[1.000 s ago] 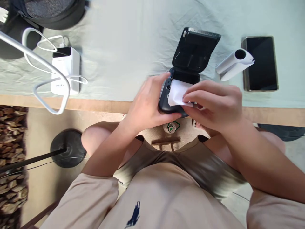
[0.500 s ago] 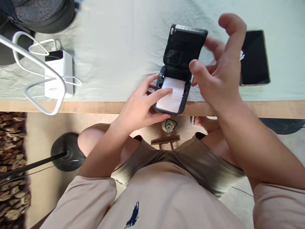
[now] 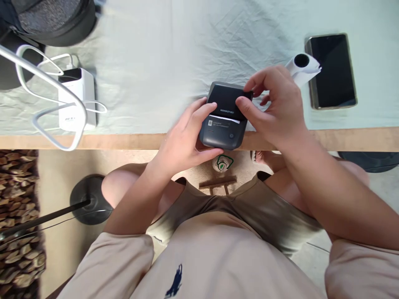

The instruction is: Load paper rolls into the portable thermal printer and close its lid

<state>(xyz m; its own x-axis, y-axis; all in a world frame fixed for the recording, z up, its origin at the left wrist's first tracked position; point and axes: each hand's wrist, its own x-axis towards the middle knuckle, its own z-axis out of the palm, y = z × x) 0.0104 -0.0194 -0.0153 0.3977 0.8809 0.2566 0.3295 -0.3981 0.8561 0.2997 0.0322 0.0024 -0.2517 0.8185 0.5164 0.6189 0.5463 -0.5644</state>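
Head view, middle of the near edge of the cloth-covered surface (image 3: 146,79): dark handheld printer (image 3: 222,135), lid (image 3: 227,97) down over the body, thin white strip (image 3: 224,118) along the slot. Looks like the step of pressing the lid down; cannot tell whether latched. Would call for even pressure at the far end, body kept braced. Left hand (image 3: 183,143) curled around the printer's left side, thumb along the near end. Right hand (image 3: 280,108) narrowed, thumb and bent fingers at the lid's far right corner; cannot tell how firmly gripped. Smooth plastic, rounded corners. Farther right, white roll (image 3: 297,70) with a round hollow core, then flat phone (image 3: 333,70) with dark glass. Well to the left, boxy white power bank (image 3: 70,113) and looped cable (image 3: 52,80). Underneath, finely creased pale cloth (image 3: 174,50), ending at bare wooden edge (image 3: 131,142).
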